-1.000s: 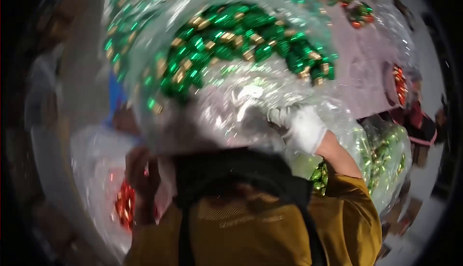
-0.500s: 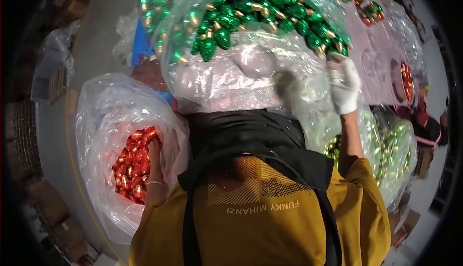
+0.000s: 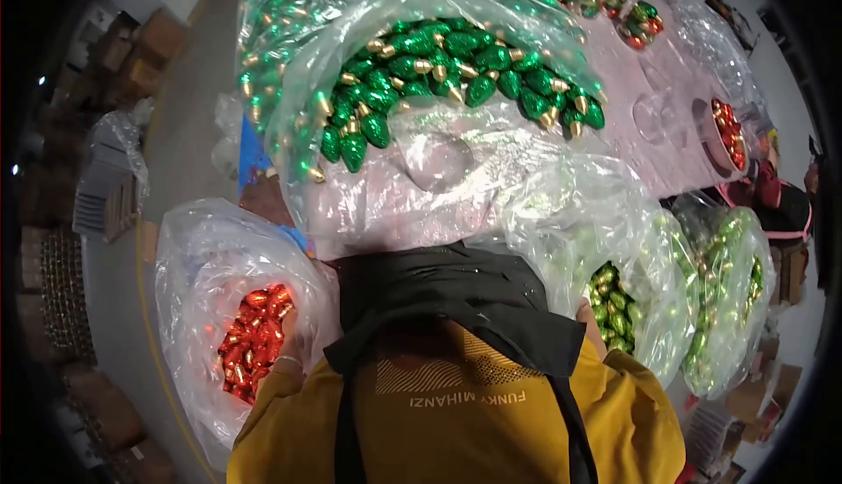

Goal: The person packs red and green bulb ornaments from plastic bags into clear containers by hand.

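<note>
1. The red bulbs (image 3: 254,339) lie heaped in a clear plastic bag (image 3: 189,256) that stands on the floor off the tabletop's near left corner.
2. The left hand (image 3: 294,344), in a whitish glove, reaches into that bag and rests against the heap; its grip is blurred behind the plastic, so I cannot tell whether it holds a bulb.
3. The right hand (image 3: 586,313) dips into a second clear bag (image 3: 570,212) off the near right corner, just above a pile of light green bulbs (image 3: 614,304); only its wrist shows, and its grip is hidden.
4. Between both arms, a large open bag of dark green bulbs (image 3: 456,67) with gold caps sits on the pink tabletop (image 3: 631,72) at its near edge.
5. Further right, another bag of light green bulbs (image 3: 732,291) stands beside the tabletop.
6. A bowl of red bulbs (image 3: 728,133) rests near the tabletop's right edge.
</note>
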Available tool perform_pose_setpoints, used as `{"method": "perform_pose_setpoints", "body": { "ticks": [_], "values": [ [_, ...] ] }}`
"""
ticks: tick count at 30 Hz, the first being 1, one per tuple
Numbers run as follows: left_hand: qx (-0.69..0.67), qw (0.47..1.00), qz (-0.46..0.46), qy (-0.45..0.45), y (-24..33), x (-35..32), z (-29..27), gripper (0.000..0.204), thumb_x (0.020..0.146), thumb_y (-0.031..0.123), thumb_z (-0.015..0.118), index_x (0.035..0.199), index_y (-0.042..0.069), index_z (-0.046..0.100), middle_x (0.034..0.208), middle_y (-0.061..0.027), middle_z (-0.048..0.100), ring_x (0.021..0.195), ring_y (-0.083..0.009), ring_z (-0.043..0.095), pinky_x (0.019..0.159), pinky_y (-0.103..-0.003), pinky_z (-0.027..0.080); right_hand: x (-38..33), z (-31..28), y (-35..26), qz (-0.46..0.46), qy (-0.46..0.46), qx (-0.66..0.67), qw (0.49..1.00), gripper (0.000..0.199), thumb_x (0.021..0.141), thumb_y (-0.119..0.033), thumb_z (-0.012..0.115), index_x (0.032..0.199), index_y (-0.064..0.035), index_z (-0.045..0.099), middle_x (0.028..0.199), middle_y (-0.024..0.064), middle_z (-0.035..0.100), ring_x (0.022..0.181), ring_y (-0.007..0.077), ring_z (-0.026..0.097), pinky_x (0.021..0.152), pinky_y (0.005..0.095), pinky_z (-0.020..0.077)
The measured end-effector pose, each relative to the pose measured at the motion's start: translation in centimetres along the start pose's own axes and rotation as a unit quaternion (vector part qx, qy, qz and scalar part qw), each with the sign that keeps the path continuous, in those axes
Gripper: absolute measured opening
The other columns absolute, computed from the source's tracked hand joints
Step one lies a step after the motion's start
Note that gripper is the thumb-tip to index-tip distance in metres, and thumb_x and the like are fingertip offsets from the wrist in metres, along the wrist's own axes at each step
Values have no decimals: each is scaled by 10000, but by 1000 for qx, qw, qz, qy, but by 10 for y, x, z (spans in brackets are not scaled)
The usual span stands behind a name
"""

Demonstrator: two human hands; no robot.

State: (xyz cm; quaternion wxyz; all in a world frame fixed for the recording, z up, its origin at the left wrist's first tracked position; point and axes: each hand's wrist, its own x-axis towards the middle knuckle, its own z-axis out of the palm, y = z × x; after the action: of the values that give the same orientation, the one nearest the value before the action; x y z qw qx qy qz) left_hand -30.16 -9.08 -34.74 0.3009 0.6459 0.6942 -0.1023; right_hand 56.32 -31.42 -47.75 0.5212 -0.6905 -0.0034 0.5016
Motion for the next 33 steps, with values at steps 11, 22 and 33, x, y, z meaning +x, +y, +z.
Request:
{"method": "perform_pose_setpoints", "body": {
  "ticks": [11, 22, 33],
  "values": [
    [-111, 981, -154, -46, 87, -153, -219, 356, 856, 291, 588, 1020, -24, 604, 901, -211, 652, 761, -290, 638, 660, -392, 513, -168, 173, -179, 20, -61, -709, 702, 367, 793, -232, 614, 1102, -37, 583, 1039, 135, 643, 878, 237, 622, 776, 365, 498],
    [-203, 858, 378, 283, 370, -99, -374, 402, 814, 207, 693, 1139, -6, 592, 1062, -139, 643, 957, -273, 623, 842, -338, 462, -356, 450, -429, -563, -125, -231, 783, 491, 762, -194, 737, 1165, 10, 546, 1019, 168, 627, 916, 254, 627, 813, 342, 496],
    [-32, 815, 527, 239, 447, 1, -360, 431, 764, 268, 720, 1103, 26, 609, 995, -154, 625, 943, -316, 589, 850, -379, 441, -268, 520, -490, -499, -46, -401, 767, 423, 840, -342, 616, 1173, -82, 596, 1061, 187, 643, 939, 305, 634, 830, 370, 492]
  ]
}}
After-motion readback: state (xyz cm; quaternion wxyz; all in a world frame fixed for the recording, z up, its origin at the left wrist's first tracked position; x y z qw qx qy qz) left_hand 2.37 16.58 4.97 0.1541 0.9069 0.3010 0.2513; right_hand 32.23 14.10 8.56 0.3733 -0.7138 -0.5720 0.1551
